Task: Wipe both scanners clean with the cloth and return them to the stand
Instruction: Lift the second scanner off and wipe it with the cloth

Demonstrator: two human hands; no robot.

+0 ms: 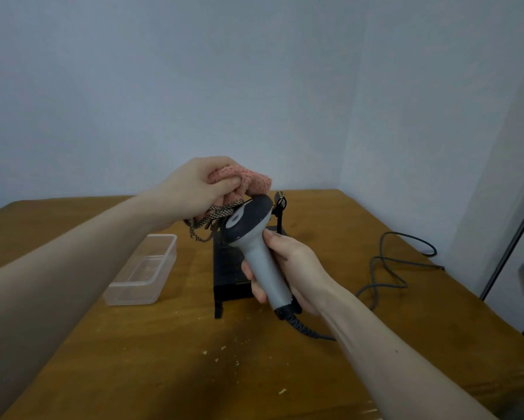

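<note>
My right hand [288,271] grips the grey handle of a barcode scanner [254,237], head up and tilted toward the left, above the table. Its dark head carries a light oval patch. My left hand [194,189] grips a bunched pink cloth [251,181] with a checked edge hanging below, and the cloth touches the top of the scanner head. The black stand [229,268] sits on the table behind the scanner, with its thin upright arm [280,210] showing past the head. Only one scanner is in view.
A clear plastic tub [142,271] lies empty left of the stand on the wooden table [163,359]. The scanner's dark cable [391,268] coils across the table's right side. Small crumbs dot the near tabletop. A wall stands close behind and to the right.
</note>
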